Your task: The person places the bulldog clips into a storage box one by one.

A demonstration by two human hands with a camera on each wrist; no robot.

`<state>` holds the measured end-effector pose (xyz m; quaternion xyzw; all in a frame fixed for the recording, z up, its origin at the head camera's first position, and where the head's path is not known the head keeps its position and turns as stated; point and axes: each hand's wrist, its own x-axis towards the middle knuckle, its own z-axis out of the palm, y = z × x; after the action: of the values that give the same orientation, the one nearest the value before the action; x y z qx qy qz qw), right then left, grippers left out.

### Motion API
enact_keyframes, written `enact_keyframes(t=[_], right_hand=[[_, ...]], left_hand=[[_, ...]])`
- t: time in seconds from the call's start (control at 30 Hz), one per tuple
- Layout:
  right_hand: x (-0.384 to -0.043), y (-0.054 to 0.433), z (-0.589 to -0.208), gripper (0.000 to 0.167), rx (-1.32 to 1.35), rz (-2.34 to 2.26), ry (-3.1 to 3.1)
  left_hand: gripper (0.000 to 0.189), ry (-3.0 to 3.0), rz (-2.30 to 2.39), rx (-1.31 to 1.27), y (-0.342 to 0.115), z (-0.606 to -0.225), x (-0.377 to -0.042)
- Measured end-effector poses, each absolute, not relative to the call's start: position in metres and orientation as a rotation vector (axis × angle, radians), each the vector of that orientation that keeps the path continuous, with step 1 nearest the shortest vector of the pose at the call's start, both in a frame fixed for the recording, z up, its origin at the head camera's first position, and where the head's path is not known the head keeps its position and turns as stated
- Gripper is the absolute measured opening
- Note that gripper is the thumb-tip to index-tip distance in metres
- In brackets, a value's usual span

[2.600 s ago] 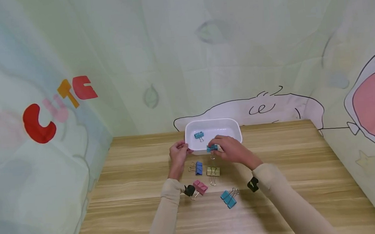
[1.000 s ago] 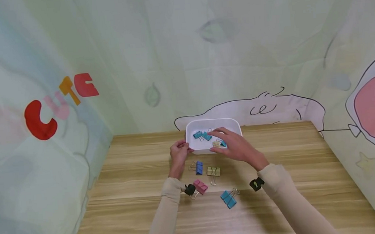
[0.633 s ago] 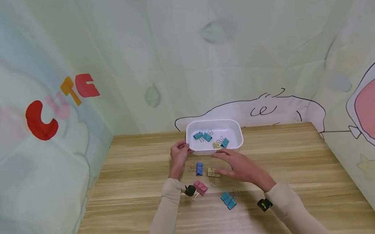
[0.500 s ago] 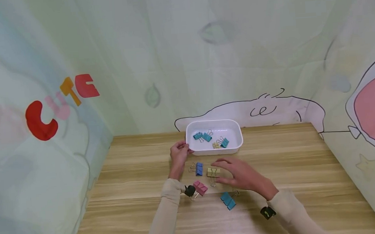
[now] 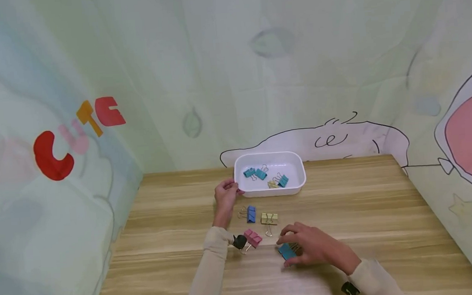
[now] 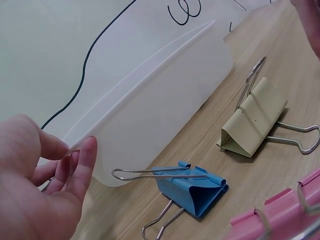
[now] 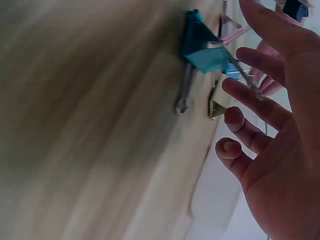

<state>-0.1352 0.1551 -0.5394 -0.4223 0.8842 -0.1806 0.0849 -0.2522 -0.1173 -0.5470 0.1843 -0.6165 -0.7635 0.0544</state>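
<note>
My left hand point(image 5: 225, 197) pinches the left front corner of a white plastic tray point(image 5: 269, 192) between thumb and fingers. Several teal binder clips and a small yellow one point(image 5: 272, 184) lie inside it. My right hand point(image 5: 312, 245) is over the near teal binder clip point(image 5: 286, 252), thumb and fingers spread on either side. In the right wrist view a gap shows between those fingers and the teal clip point(image 7: 205, 55). A blue binder clip point(image 5: 250, 214), a larger yellow binder clip point(image 5: 269, 218) and a pink binder clip point(image 5: 253, 237) lie on the table between my hands.
The wooden table point(image 5: 179, 279) ends at a printed curtain point(image 5: 165, 79), which closes in the back and both sides. The tray stands at the table's back edge, close to the curtain. My left wrist strap point(image 5: 239, 241) is beside the pink clip.
My right hand has let go of a teal clip in the tray, left it, and moved back past the yellow clip to the near teal one. My left hand has stayed on the tray.
</note>
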Motion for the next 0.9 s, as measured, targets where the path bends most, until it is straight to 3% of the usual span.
enact_keyframes(t=[0.33,0.9], right_hand=[[-0.129,0.166,-0.550,0.050,-1.154,-0.594,2.558],[-0.130,0.166,-0.555,0.046,-1.285,-0.652,2.611]], left_hand=[[0.027,-1.884,-2.313,0.566,-0.118,-0.547,-0.252],[0.028,-1.917,-2.297,0.551,-0.119,-0.547,-0.251]])
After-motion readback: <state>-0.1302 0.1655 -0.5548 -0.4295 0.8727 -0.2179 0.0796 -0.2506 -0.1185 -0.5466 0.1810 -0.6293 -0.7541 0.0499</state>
